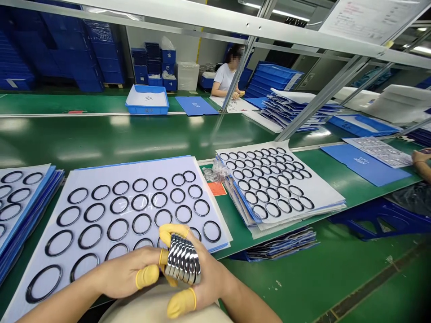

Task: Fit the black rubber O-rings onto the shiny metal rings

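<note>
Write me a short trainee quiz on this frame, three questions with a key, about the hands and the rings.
1. Which hand cradles the curved stack of shiny silvery rings: the left hand or the right hand?
2. True or false: yellow stretchy finger covers show on the left hand only.
3. Fill in: the round glossy black rings spread before the person lie on a flat ____ sheet.

Key: 1. right; 2. false, both hands wear them; 3. white.

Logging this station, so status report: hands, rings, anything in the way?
Right hand: gripping shiny ring stack. Left hand: beside it, contact unclear. Black rings: laid out on white sheet; hands partly hide some.
</note>
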A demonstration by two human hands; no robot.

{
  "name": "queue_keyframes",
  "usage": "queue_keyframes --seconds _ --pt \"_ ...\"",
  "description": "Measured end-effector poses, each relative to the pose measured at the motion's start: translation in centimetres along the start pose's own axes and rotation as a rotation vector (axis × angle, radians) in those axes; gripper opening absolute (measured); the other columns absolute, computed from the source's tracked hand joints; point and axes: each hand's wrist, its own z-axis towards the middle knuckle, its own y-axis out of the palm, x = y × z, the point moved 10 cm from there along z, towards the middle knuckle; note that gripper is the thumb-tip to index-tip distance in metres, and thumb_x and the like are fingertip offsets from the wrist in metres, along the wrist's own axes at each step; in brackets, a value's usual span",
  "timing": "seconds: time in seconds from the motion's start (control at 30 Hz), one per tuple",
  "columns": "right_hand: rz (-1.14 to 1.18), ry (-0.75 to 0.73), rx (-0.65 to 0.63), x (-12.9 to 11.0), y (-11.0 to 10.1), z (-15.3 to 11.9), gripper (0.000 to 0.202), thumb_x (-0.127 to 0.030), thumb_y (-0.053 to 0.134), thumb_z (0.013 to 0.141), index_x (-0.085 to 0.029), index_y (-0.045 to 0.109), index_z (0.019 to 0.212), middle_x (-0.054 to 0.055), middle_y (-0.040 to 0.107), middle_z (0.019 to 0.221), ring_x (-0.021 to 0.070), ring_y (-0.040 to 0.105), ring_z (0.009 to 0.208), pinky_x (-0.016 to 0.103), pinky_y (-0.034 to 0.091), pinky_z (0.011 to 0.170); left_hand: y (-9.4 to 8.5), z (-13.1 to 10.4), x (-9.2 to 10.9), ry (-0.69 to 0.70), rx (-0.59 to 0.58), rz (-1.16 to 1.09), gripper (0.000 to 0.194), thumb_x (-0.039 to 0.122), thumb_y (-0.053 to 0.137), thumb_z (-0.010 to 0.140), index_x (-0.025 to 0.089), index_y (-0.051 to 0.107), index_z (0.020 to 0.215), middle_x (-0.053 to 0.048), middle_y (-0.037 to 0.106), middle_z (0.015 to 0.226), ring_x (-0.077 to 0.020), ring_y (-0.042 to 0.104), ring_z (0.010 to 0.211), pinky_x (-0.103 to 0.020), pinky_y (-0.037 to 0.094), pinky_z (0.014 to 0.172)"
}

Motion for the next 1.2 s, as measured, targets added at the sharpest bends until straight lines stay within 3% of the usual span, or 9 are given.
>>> queue_keyframes --seconds 0.2,0.43,0.57,0.67,0.77,0.83,0.9,1.1,1.2 --pt "-0.160 -0.084 0.063 -1.2 -0.4 -0.2 0.088 -0.062 0.071 0.067 -0.024 0.030 0.134 0.009 0.045 0.113 0.0261 0.049 0.102 0.043 0.042 0.094 -1.3 0.3 -2.3 -0.024 0.192 -0.181 0.068 0.069 0.032 0.088 0.011 0.066 0.079 -0.007 0.059 0.078 -0.0177 0.049 0.071 -0.027 0.044 0.069" --pt "-0.234 -0.153 0.111 -1.4 -0.1 -0.8 0.087 -0.059 0.068 0.071 -0.025 0.025 0.137 0.012 0.046 0.115 0.0289 0.054 0.101 0.048 0.041 0.095 -1.7 0.3 0.1 0.058 0.193 -0.069 0.063 0.068 0.038 0.086 0.014 0.070 0.089 -0.009 0.064 0.086 -0.0207 0.053 0.080 -0.032 0.045 0.081" --pt "-0.225 -0.144 0.078 -0.9 0.6 -1.2 0.100 -0.054 0.068 0.075 -0.019 0.006 0.146 0.020 0.042 0.132 0.0325 0.053 0.115 0.051 0.037 0.103 -1.8 0.3 1.2 0.066 0.203 0.067 0.057 0.066 0.043 0.085 0.018 0.072 0.095 -0.011 0.067 0.100 -0.0250 0.056 0.094 -0.037 0.042 0.092" --pt "-0.121 -0.100 0.060 -0.5 0.9 -1.3 0.104 -0.052 0.065 0.080 -0.016 -0.005 0.147 0.019 0.046 0.135 0.0317 0.047 0.126 0.049 0.034 0.107 -2.1 0.0 2.1 0.120 0.228 0.178 0.056 0.066 0.042 0.086 0.020 0.071 0.099 -0.011 0.067 0.108 -0.0251 0.057 0.099 -0.039 0.039 0.098" --pt "-0.009 -0.049 0.054 -0.2 0.9 -1.4 0.079 -0.046 0.063 0.083 -0.022 0.021 0.145 0.013 0.054 0.130 0.0275 0.048 0.127 0.045 0.034 0.109 -2.4 -0.5 2.1 0.114 0.250 0.266 0.059 0.068 0.042 0.085 0.022 0.069 0.108 -0.011 0.064 0.115 -0.0257 0.054 0.107 -0.038 0.038 0.100" --pt "0.011 -0.019 0.054 -0.1 0.8 -1.4 0.049 -0.043 0.063 0.083 -0.026 0.050 0.127 0.009 0.058 0.126 0.0265 0.050 0.125 0.043 0.034 0.109 -2.5 -0.8 1.8 0.079 0.255 0.305 0.061 0.070 0.042 0.083 0.022 0.068 0.110 -0.010 0.063 0.119 -0.0252 0.054 0.107 -0.036 0.040 0.098" --pt "0.021 0.026 0.060 0.1 0.6 -1.5 0.026 -0.041 0.063 0.083 -0.026 0.065 0.104 0.008 0.061 0.122 0.0271 0.047 0.127 0.043 0.034 0.109 -2.5 -1.0 1.4 0.043 0.252 0.343 0.062 0.071 0.042 0.082 0.023 0.067 0.111 -0.010 0.062 0.120 -0.0249 0.054 0.106 -0.036 0.041 0.095" --pt "0.091 0.134 0.113 0.7 0.1 -1.4 0.021 -0.043 0.064 0.083 -0.022 0.069 0.085 0.010 0.055 0.133 0.0278 0.044 0.131 0.045 0.030 0.111 -2.6 -1.5 1.9 0.056 0.261 0.560 0.062 0.070 0.039 0.083 0.024 0.063 0.117 -0.011 0.059 0.127 -0.0268 0.051 0.111 -0.039 0.038 0.098" --pt "0.182 0.129 0.128 0.8 0.2 -1.2 0.025 -0.045 0.062 0.084 -0.021 0.069 0.078 0.009 0.065 0.113 0.0243 0.058 0.112 0.041 0.043 0.101 -2.9 -1.8 2.4 0.071 0.285 0.668 0.064 0.071 0.038 0.082 0.024 0.060 0.121 -0.010 0.056 0.131 -0.0282 0.044 0.120 -0.042 0.031 0.104"
